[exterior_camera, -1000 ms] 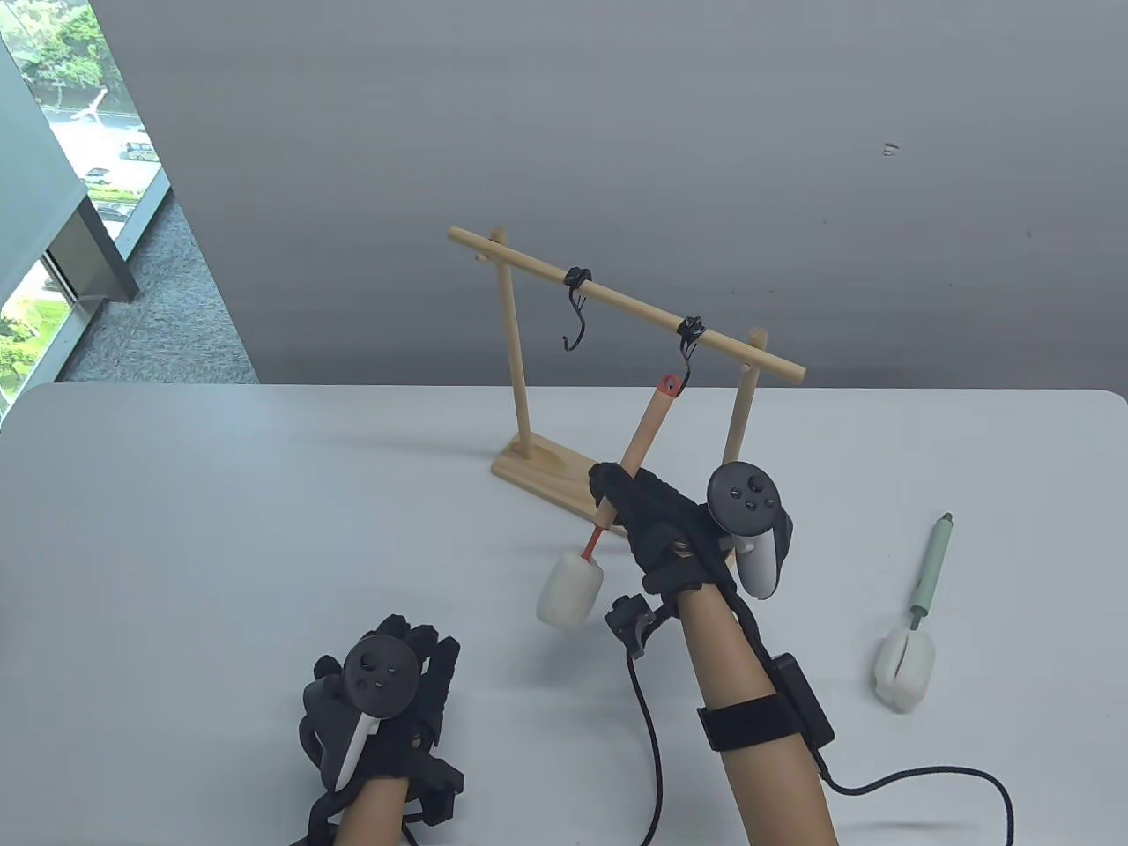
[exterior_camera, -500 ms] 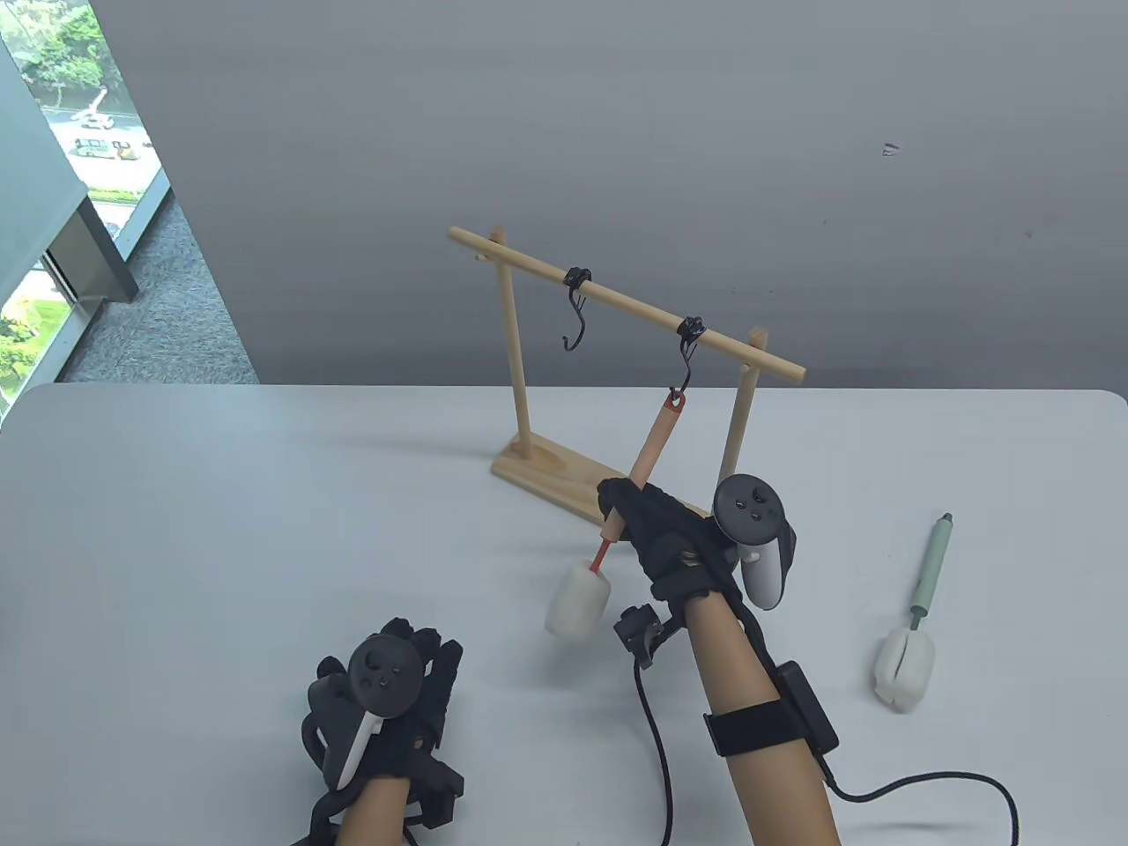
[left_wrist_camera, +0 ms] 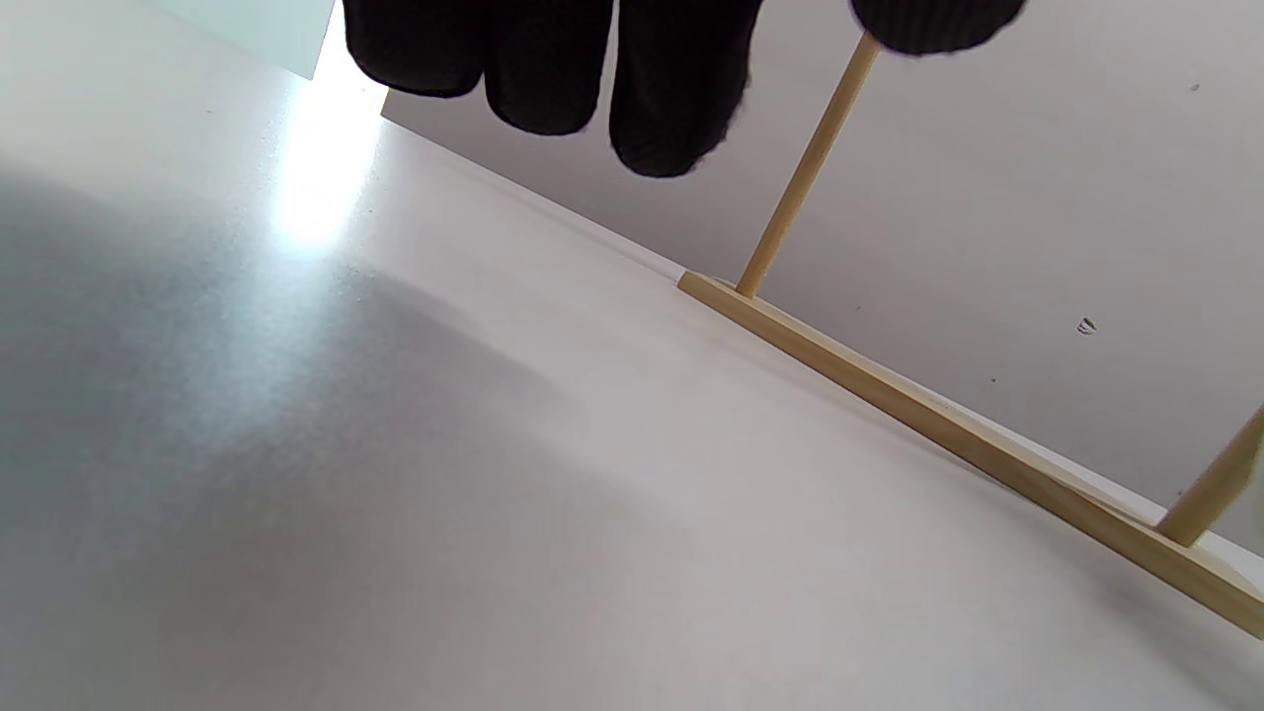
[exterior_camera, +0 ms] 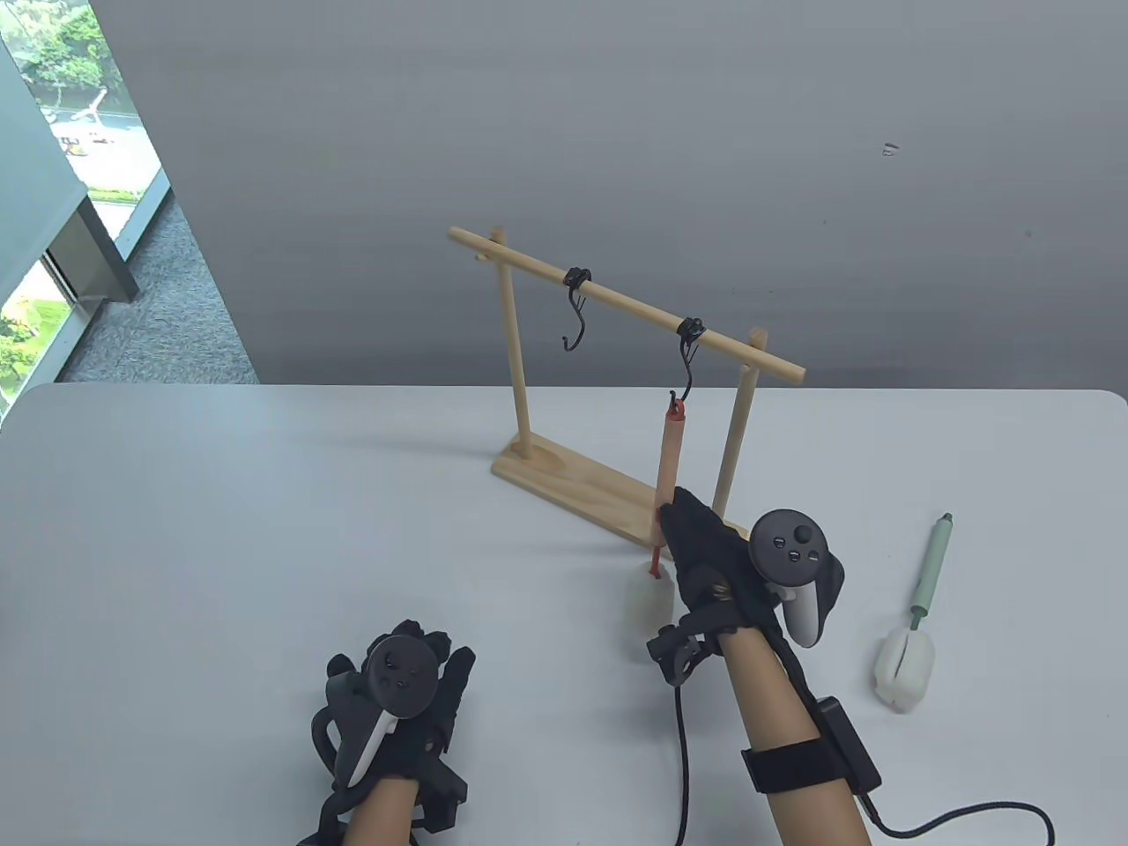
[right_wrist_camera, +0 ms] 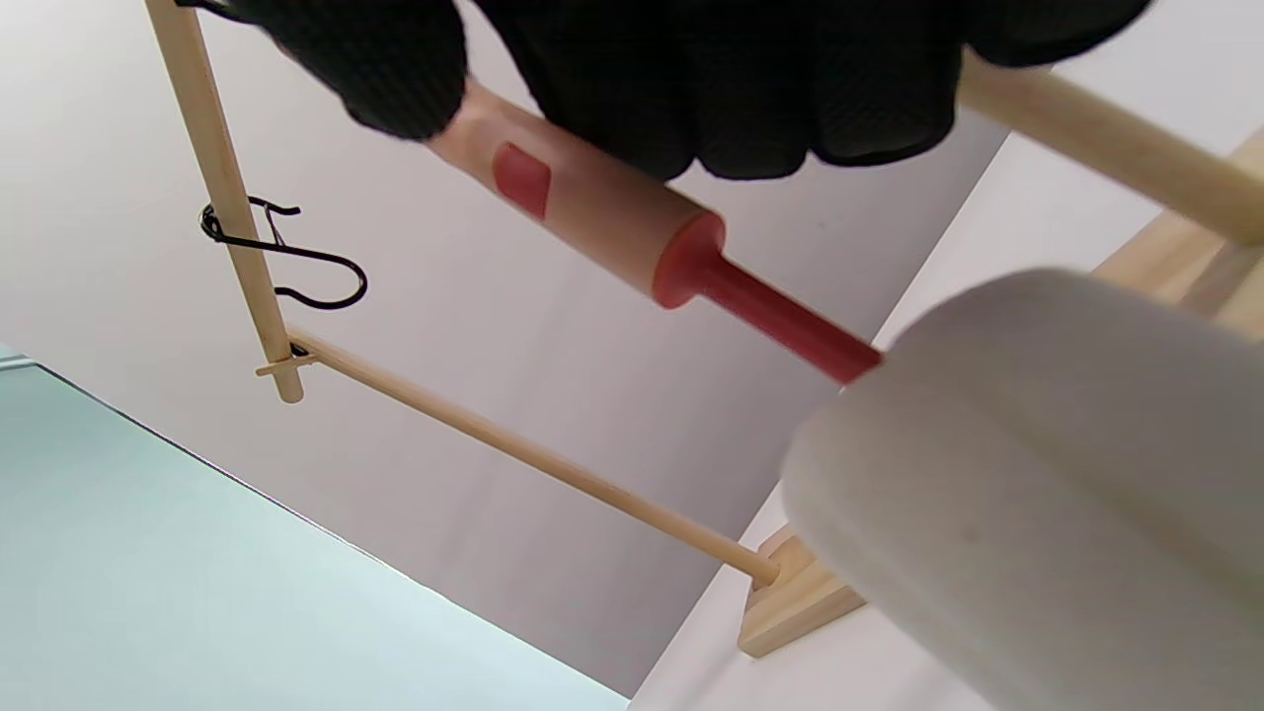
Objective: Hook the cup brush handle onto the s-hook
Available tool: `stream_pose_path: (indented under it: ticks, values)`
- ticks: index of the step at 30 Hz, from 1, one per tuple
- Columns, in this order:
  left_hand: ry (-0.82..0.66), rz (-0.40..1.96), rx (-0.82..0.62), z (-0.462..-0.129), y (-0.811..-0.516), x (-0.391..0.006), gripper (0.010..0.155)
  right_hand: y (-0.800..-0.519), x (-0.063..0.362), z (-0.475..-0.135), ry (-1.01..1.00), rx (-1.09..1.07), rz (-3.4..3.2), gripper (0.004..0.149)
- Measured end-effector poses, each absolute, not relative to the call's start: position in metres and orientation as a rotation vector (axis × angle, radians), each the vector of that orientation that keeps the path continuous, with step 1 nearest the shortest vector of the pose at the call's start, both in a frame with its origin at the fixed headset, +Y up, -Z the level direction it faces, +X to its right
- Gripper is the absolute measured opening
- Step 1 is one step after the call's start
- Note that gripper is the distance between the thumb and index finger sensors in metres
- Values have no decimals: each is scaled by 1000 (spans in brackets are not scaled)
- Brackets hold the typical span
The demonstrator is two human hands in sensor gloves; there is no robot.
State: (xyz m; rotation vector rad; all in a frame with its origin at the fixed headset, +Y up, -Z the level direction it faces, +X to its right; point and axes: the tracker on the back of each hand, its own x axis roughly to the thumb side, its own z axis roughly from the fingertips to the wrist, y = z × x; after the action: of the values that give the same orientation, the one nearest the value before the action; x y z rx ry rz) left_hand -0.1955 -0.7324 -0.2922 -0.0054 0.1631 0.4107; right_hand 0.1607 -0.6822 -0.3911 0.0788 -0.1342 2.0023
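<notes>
The cup brush has a wooden handle, a red loop and a white sponge head. The loop sits on the lower end of the right s-hook, and the handle hangs almost upright. My right hand grips the lower handle just above the red neck. In the right wrist view my fingers wrap the handle, with the sponge close below. My left hand rests on the table and holds nothing; its fingers show in the left wrist view.
The wooden rack stands at the table's middle back, with an empty s-hook on the left of its bar. A green-handled brush lies on the table to the right. The rack base shows in the left wrist view.
My right hand moved right and down with the brush. The handle swung from tilted to nearly upright, and the red loop settled lower on the right s-hook. My left hand shifted slightly right.
</notes>
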Motion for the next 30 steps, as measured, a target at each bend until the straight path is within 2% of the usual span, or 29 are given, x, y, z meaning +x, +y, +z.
stream_pose_path:
  ticks: [7, 16, 21, 30]
  values:
    - [127, 395, -23, -295, -735, -189, 59, -671, 202, -366, -192, 30, 2014, 58]
    - [70, 449, -59, -299, -739, -184, 59, -663, 291, -328, -404, -310, 1891, 55]
    - [48, 435, -103, -304, -744, -182, 59, -681, 330, -315, -414, -498, 1777, 56]
    - [-12, 445, -134, -304, -748, -173, 59, -721, 344, -327, -217, -759, 1822, 63]
